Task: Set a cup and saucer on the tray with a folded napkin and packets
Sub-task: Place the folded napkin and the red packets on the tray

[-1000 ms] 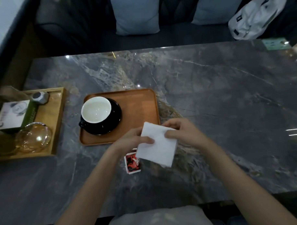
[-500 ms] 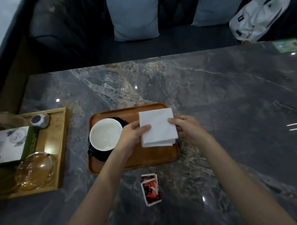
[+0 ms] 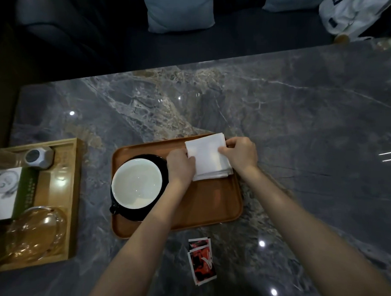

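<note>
The folded napkin [image 3: 208, 156] lies at the far right corner of the tray [image 3: 205, 205], its far edge over the rim. It sits between both hands: the left hand [image 3: 180, 165] pinches its left edge, the right hand [image 3: 241, 154] pinches its right edge, fingers curled. The white cup [image 3: 137, 183] stands on the black saucer [image 3: 163, 162] on the tray's left half, just beside the left hand. The packets [image 3: 201, 260] lie on the desk [image 3: 300, 122], nearer than the tray, well apart from both hands.
</note>
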Available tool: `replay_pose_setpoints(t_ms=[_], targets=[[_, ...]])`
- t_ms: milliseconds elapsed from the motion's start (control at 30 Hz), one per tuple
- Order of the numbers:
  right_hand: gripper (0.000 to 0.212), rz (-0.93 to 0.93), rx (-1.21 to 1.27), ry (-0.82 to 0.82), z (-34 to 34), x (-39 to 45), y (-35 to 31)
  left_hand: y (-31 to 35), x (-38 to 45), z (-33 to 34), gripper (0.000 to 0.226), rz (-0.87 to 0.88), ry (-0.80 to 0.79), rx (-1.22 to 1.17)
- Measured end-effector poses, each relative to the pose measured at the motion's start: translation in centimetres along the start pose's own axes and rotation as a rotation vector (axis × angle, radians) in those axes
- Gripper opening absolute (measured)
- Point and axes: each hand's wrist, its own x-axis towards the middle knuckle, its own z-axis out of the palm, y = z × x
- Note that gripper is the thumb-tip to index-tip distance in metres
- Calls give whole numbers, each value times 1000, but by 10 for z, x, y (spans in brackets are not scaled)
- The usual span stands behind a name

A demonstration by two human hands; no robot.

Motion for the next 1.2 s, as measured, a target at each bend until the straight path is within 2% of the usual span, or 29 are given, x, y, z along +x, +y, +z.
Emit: replay_pose_setpoints(t_ms=[67,200,367,433,500,600,700,800,900,967,1067,1133,1200], targets=[[24,10,21,28,5,-1,2,0,0,2,44,19,33,11],[24,-30,24,91,11,-5,5,-3,4,6,29,33,57,2],[21,-140,-169,52,8,-13,3,-4,8,5,17,36,-39,105],[22,-125,-192,12,2,-15,1,-3,12,1,23,17,-113,138],[29,-91,-184,-67,-6,-15,-2,0,11,-7,30,20,-143,156],[50,-60,-200,-167,-17,-24,-5,3,-10,-21,39,115,-77,86],[56,-109,-313,-185,-20,-38,-6,2,-45,-34,31,239,-88,9],[41,-197,-253,-162,-24,-60,-4,-7,-81,-40,22,265,-146,-2],[15,-228,131,-269,-26,-92,2,-27,-115,-38,17,304,-158,-23],[16,-231,253,-375,-20,-113,14,-46,-132,-32,22,316,-147,-14],[14,-202,245,-469,0,-149,42,-73,-157,-19,31,288,-149,30],[18,-195,163,-443,12,-169,60,-88,-175,-9,40,273,-139,93],[28,-284,-6,-393,20,-182,75,-98,-191,-1,56,285,-120,160]])
